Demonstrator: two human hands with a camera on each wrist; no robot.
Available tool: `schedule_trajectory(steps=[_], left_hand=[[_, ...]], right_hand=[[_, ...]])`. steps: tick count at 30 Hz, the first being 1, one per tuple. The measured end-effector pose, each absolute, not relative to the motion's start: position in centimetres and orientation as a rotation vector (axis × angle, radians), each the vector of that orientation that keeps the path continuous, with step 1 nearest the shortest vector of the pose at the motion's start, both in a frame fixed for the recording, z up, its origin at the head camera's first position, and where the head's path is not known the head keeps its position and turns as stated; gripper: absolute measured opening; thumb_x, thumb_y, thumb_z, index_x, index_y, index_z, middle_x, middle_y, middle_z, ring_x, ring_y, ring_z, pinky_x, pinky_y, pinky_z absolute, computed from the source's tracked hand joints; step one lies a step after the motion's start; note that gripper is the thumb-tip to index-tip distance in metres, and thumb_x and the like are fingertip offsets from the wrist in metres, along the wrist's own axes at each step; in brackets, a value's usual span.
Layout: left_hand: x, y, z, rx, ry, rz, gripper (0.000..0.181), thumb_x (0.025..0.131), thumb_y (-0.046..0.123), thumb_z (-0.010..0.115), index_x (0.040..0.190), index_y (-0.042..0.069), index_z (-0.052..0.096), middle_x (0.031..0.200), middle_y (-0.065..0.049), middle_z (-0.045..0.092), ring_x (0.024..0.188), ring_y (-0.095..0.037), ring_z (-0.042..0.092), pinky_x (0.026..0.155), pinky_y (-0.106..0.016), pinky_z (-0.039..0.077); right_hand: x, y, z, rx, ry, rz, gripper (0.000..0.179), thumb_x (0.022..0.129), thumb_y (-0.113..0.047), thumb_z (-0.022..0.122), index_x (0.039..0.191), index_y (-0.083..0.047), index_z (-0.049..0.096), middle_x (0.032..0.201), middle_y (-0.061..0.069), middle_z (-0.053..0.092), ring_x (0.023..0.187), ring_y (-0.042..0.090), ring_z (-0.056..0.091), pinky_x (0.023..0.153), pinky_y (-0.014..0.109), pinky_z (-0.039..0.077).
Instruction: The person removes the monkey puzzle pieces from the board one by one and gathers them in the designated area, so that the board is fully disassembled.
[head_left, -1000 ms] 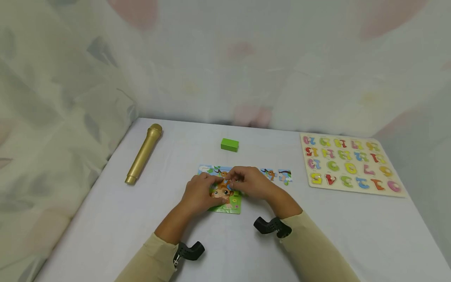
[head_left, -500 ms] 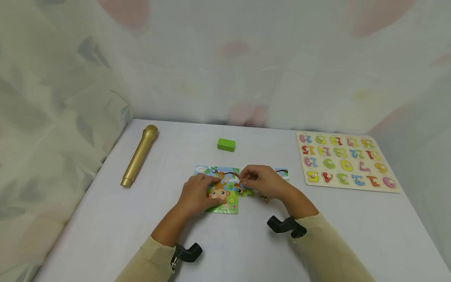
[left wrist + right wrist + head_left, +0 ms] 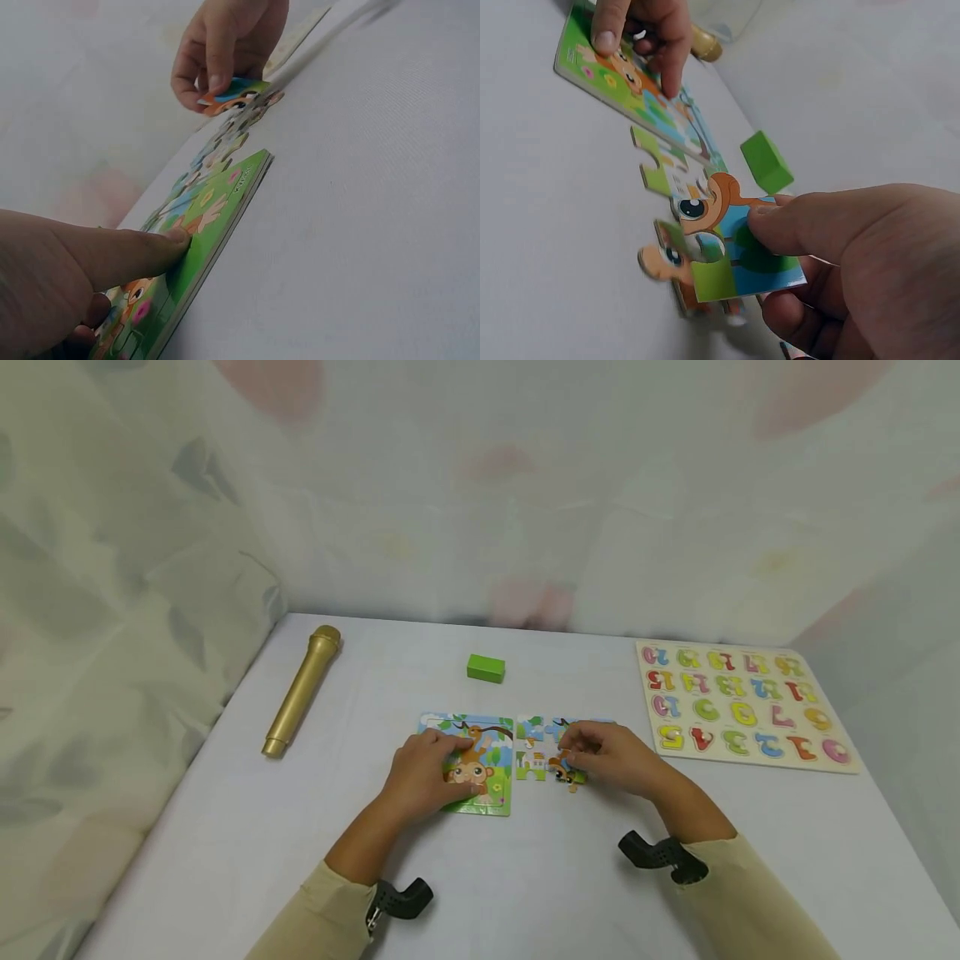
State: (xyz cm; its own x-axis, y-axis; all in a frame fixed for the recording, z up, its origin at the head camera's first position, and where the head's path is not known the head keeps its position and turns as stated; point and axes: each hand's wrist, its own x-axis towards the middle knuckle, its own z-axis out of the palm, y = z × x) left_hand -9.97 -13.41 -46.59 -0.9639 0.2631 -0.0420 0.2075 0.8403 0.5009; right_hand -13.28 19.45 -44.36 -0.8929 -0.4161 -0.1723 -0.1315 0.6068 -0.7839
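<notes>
Left hand (image 3: 426, 774) rests unclenched on the board (image 3: 495, 804); right of it, right hand (image 3: 615, 758) pinches a piece (image 3: 739, 264). I judge this the joining step; next calls for careful alignment.

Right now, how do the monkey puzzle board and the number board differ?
The number board is larger than the monkey puzzle board. In the head view, the monkey puzzle board appears upright, while the number board appears upside down. The left hand rests on the monkey puzzle board; no hand touches the number board. Both lie on the white surface.
</notes>
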Motion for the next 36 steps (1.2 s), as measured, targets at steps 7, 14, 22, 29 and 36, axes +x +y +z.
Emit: schedule_trajectory(steps=[7, 14, 22, 29, 36], left_hand=[[-9.9, -13.4, -46.4, 0.359, 2.904, 0.779, 0.07, 0.081, 0.045, 0.094, 0.142, 0.018, 0.07, 0.125, -0.008, 0.064, 0.117, -0.032, 0.057, 0.101, -0.054, 0.045], [-9.8, -13.4, -46.3, 0.338, 2.899, 0.778, 0.071, 0.081, 0.045, 0.094, 0.142, 0.019, 0.07, 0.126, -0.007, 0.063, 0.118, -0.032, 0.056, 0.102, -0.054, 0.044], [-9.7, -13.5, -46.2, 0.341, 2.893, 0.776, 0.07, 0.082, 0.044, 0.093, 0.143, 0.019, 0.069, 0.127, -0.008, 0.063, 0.119, -0.033, 0.055, 0.102, -0.054, 0.044], [-9.7, -13.4, -46.1, 0.336, 2.888, 0.773, 0.071, 0.082, 0.047, 0.093, 0.144, 0.02, 0.069, 0.128, -0.007, 0.062, 0.119, -0.032, 0.055, 0.103, -0.054, 0.044], [-9.8, -13.3, -46.2, 0.352, 2.889, 0.766, 0.07, 0.083, 0.045, 0.093, 0.144, 0.019, 0.069, 0.127, -0.008, 0.063, 0.119, -0.032, 0.055, 0.102, -0.054, 0.044]], right_hand=[[-12.7, 21.7, -44.3, -0.398, 2.534, -1.149, 0.006, 0.101, -0.016, 0.073, 0.107, -0.018, 0.073, 0.096, 0.0, 0.065, 0.094, 0.023, 0.058, 0.077, 0.032, 0.05], [-12.2, 23.8, -44.3, -0.362, 2.561, -1.138, 0.006, 0.101, -0.016, 0.074, 0.107, -0.017, 0.074, 0.094, 0.0, 0.066, 0.091, 0.022, 0.059, 0.074, 0.03, 0.05], [-11.7, 24.3, -45.3, -0.366, 2.664, -1.16, 0.011, 0.1, -0.01, 0.075, 0.109, -0.016, 0.075, 0.098, -0.002, 0.07, 0.089, 0.021, 0.059, 0.075, 0.028, 0.049], [-11.3, 24.0, -45.8, -0.415, 2.791, -1.134, 0.014, 0.098, -0.007, 0.077, 0.111, -0.014, 0.078, 0.103, 0.0, 0.069, 0.086, 0.018, 0.056, 0.073, 0.028, 0.048], [-11.0, 24.1, -46.5, -0.424, 2.854, -1.087, 0.016, 0.097, -0.007, 0.079, 0.111, -0.015, 0.081, 0.097, -0.002, 0.066, 0.08, 0.016, 0.054, 0.068, 0.027, 0.046]])
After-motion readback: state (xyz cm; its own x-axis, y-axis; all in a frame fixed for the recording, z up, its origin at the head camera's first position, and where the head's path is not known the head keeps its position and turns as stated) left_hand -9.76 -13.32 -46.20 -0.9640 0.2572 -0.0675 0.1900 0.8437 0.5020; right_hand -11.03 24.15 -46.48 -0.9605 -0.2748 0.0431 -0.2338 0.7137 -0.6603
